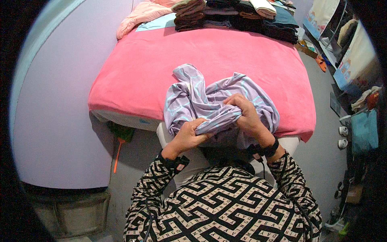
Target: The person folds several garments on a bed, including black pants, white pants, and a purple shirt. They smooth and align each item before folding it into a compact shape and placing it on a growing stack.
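A crumpled piece of lilac cloth with pale blue lines, perhaps a garment, lies bunched over the near edge of the bed and my lap. Its exact kind cannot be made out. My left hand grips the cloth's near edge, thumb on top. My right hand is closed on a gathered fold a little to the right, fingers curled over it. Between the two hands the gathered edge stretches as a thick roll. Folds hide the fingertips of both hands in part.
A pink sheet covers the bed. Stacks of folded clothes stand at its far end, beside a peach quilt. An orange-handled tool lies on the floor at left. White shoes and a teal bag are at right.
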`<state>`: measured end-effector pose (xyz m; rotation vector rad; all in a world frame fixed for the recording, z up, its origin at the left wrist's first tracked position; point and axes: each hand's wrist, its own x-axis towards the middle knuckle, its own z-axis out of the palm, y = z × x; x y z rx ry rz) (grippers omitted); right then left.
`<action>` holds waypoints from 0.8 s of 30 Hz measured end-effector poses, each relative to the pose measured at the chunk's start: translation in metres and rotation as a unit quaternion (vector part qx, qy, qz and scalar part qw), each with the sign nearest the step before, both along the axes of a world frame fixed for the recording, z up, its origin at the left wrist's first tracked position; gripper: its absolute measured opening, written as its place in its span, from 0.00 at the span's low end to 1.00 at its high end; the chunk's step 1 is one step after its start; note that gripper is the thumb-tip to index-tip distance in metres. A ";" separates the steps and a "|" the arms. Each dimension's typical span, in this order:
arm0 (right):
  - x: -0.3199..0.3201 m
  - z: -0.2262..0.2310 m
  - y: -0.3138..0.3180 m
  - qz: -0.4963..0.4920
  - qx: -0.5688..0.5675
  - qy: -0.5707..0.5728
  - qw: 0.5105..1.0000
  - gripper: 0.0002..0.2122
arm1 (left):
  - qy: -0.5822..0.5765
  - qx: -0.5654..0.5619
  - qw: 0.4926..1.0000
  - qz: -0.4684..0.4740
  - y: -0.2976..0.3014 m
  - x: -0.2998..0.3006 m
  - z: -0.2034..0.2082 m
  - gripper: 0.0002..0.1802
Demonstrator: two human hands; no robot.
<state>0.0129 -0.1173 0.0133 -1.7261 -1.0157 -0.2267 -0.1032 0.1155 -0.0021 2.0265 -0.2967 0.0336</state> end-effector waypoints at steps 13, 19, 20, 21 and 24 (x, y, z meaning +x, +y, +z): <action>-0.022 -0.004 0.001 0.043 -0.236 0.100 0.966 0.20 | -0.106 -0.094 0.985 0.098 0.014 0.014 -0.004 0.09; 0.001 -0.012 -0.005 -0.032 -0.018 0.109 0.993 0.10 | 0.120 -0.056 0.991 -0.012 0.000 0.003 0.006 0.18; -0.001 -0.010 -0.006 0.043 -0.010 0.243 0.969 0.09 | 0.123 -0.012 0.992 0.009 -0.001 0.005 0.003 0.17; -0.004 -0.006 -0.006 0.068 -0.020 0.297 0.952 0.10 | 0.116 0.019 0.993 0.022 0.001 0.008 0.001 0.17; -0.016 0.003 -0.005 0.157 -0.066 0.322 0.931 0.15 | -0.064 0.027 0.986 0.149 0.009 0.022 -0.006 0.13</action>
